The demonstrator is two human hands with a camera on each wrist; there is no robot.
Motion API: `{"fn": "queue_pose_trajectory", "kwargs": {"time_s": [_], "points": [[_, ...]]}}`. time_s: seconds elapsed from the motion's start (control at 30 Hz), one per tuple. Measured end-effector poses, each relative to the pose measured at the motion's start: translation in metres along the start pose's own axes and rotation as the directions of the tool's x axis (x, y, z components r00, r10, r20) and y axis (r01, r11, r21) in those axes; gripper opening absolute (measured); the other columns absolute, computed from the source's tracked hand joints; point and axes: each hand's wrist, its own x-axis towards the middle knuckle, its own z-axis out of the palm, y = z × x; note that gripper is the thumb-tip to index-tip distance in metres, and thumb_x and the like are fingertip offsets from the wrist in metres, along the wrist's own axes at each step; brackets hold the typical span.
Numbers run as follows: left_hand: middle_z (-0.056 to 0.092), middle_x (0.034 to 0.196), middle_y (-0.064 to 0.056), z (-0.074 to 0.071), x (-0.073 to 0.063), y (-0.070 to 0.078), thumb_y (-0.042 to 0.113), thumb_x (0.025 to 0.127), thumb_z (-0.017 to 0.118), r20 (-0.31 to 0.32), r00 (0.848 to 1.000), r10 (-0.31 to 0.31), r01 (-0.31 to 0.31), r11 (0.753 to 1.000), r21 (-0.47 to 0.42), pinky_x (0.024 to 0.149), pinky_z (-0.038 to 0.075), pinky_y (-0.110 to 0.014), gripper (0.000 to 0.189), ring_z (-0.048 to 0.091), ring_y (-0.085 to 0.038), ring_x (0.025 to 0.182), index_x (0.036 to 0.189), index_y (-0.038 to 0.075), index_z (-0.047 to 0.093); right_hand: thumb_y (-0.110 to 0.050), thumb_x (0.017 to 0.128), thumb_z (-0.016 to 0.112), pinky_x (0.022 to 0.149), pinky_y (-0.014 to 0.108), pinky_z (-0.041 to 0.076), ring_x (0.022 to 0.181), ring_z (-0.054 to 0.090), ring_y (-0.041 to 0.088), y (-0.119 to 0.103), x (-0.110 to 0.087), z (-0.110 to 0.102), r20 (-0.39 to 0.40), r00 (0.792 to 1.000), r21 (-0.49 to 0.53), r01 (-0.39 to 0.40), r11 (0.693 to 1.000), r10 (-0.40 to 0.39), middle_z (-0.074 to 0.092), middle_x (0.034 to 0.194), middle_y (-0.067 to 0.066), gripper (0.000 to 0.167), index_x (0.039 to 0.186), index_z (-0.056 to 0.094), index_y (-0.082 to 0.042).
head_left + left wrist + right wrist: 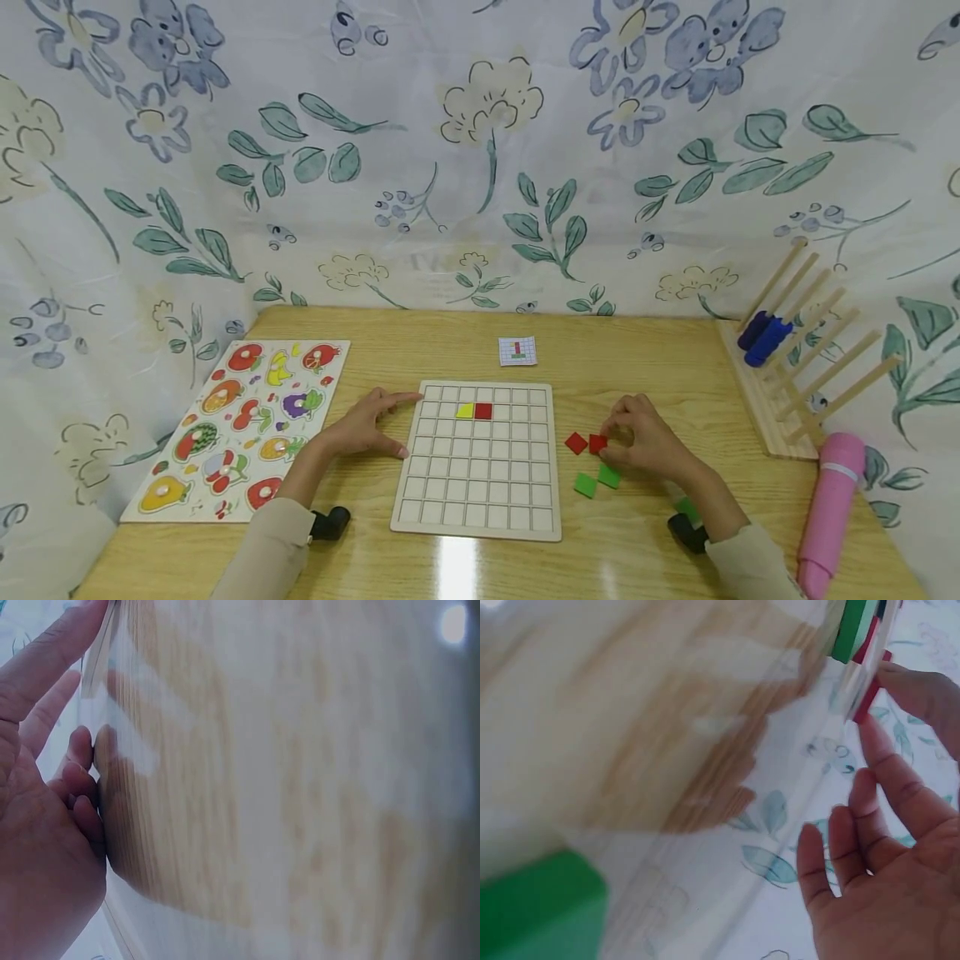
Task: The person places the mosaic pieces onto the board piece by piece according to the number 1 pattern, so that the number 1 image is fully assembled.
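Note:
In the head view a pale wooden grid board [480, 490] lies mid-table. A yellow piece with a slanted side [465, 411] sits in one of its cells, beside a red square tile [483, 411]. My left hand [360, 429] rests at the board's left edge, index finger and thumb extended against it. To the board's right, my right hand [643, 440] pinches another red square tile [597, 442] between thumb and index finger; the right wrist view shows this tile [869, 699] tilted up. A loose red tile [575, 442] and green tiles [585, 485] lie close by.
Behind the board lies a small printed pattern card [517, 351]. A fruit puzzle board [330, 354] is at left. On the right stand a wooden peg rack [750, 400] with blue pieces and a pink cylinder [834, 492]. Another green tile [687, 508] lies by my right wrist.

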Motion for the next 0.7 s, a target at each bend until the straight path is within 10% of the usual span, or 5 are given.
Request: {"fn": "queue_pose_trajectory", "kwargs": {"time_s": [0.7], "points": [[0.040,0.103,-0.011,0.000,-0.001,0.000,0.028,0.071,0.090,-0.004,1.000,-0.009,0.009,1.000,0.005,0.079,0.035,-0.038,0.088,0.036,-0.024,0.095,0.148,0.018,0.049,-0.014,0.075,0.086,0.087,0.040,0.040,0.100,0.038,0.017,-0.034,0.030,0.015,0.044,0.998,0.029,0.032,0.999,-0.033,0.049,0.094,-0.003,0.015,0.084,0.074,-0.016]]}}
